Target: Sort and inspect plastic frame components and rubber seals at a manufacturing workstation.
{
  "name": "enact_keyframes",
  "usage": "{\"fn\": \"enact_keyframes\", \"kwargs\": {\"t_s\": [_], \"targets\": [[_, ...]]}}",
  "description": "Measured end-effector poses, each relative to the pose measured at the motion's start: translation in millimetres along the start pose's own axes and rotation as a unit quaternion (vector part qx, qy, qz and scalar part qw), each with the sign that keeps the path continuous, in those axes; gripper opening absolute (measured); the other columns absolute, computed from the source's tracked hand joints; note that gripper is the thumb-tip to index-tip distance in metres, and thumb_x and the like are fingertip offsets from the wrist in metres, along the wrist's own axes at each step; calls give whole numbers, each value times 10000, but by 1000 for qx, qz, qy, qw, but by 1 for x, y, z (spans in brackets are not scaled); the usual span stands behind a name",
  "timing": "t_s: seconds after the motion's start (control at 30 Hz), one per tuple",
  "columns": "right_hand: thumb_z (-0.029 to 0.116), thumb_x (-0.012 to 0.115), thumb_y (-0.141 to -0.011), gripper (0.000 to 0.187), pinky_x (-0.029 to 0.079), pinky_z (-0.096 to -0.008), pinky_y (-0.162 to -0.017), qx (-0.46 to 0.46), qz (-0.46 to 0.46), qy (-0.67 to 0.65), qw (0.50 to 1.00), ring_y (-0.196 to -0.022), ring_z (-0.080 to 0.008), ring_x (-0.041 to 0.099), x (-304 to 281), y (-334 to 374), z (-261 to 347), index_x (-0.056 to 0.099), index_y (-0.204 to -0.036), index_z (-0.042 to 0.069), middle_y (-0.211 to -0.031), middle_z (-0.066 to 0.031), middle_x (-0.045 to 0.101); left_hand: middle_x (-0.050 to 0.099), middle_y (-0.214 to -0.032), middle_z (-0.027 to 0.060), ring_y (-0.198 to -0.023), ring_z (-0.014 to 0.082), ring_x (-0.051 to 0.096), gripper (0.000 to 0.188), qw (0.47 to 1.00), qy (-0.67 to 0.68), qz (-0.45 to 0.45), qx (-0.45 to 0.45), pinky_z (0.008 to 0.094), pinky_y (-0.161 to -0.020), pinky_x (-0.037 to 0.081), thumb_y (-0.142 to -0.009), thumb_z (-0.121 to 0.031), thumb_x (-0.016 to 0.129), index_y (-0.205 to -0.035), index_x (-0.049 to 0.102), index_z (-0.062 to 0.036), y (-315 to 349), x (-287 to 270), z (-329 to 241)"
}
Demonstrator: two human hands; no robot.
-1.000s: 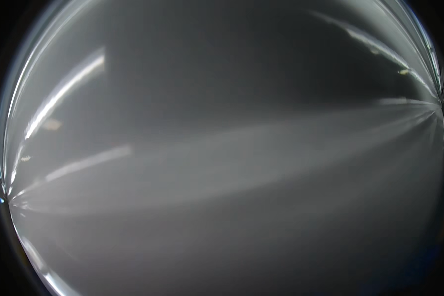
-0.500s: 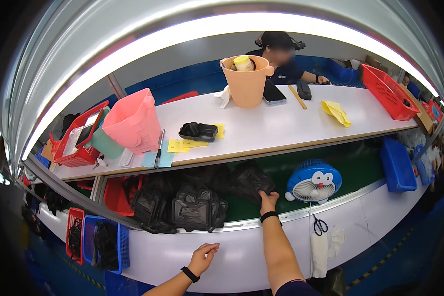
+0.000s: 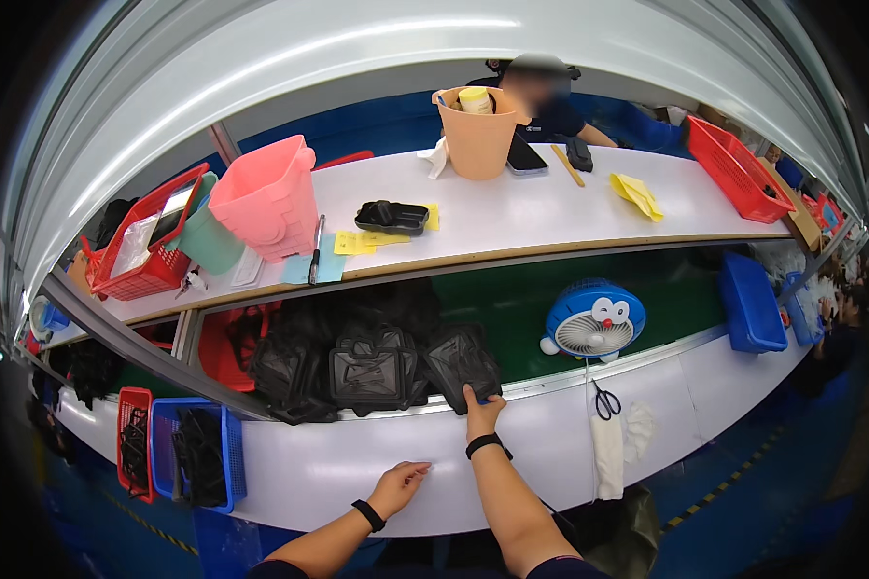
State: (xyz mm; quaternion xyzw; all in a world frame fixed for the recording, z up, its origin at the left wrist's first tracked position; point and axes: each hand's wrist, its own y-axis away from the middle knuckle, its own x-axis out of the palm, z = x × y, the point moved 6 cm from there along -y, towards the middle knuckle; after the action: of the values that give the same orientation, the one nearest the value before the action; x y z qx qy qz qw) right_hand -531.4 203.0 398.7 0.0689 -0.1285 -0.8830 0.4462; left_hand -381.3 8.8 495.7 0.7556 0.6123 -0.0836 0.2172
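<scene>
My right hand (image 3: 483,413) grips the near edge of a black mesh-like moulded piece (image 3: 462,365), thumb on top. That piece lies tilted at the right end of a row of similar ones, partly over the white front edge of the shelf. Just left of it lies a stack of black moulded pieces (image 3: 372,372), and another black pile (image 3: 285,376) sits further left. My left hand (image 3: 396,490) hovers low over the white worktop (image 3: 328,463), holding nothing, its fingers loosely bent with the thumb a little apart.
A blue cartoon fan (image 3: 599,323) stands on the green shelf. Scissors (image 3: 606,401) and a white cloth (image 3: 607,458) lie at right. Blue (image 3: 232,454) and red baskets (image 3: 135,396) hold black pieces at left. The raised shelf carries pink (image 3: 266,203) and orange bins (image 3: 476,145); a person sits behind.
My right hand has drawn the black mesh piece nearer and left, beside the stack. My left hand stays over the worktop. The view has shifted slightly.
</scene>
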Motion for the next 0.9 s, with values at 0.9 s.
{"fn": "enact_keyframes", "kwargs": {"t_s": [0.9], "targets": [[335, 741, -770, 532, 410, -493, -999, -358, 15, 512, 781, -1268, -350, 459, -113, -193, 297, 569, -1226, 122, -1336, -178, 523, 674, -996, 127, -934, 256, 652, 324, 969, -163, 126, -137, 339, -850, 496, -889, -200, 514, -1168, 629, -84, 175, 48, 73]]}}
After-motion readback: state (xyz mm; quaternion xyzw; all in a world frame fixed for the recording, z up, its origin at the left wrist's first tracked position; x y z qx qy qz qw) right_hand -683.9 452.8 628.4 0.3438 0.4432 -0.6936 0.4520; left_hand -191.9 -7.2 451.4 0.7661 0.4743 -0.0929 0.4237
